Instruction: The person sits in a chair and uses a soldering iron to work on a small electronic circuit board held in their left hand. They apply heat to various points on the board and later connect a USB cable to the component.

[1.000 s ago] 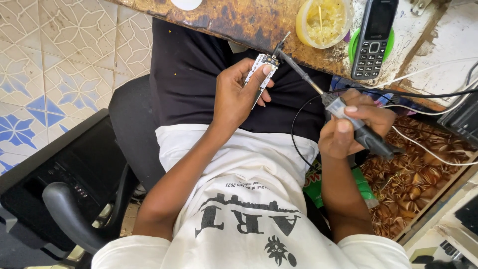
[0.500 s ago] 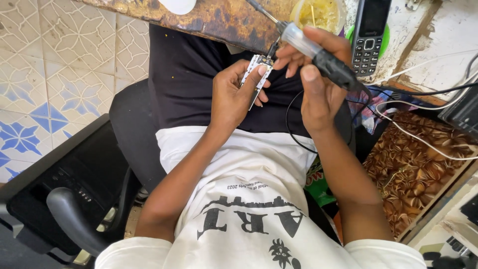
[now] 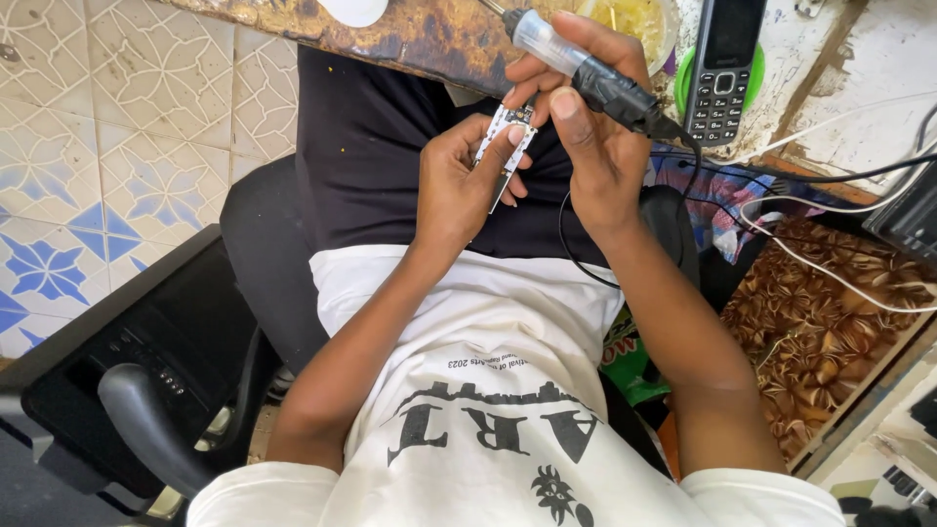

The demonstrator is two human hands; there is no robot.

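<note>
With your left hand pinching the small circuit board above your lap and your right hand's fingers wrapped round the soldering iron, brace both hands together near the worktop edge.

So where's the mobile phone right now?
In the head view, the mobile phone lies at the top right on the worn workbench, atop a green round thing, just right of the right hand holding the soldering iron.

both hands raised close together, left hand fingers pinched, right hand curled in a grip.
</note>
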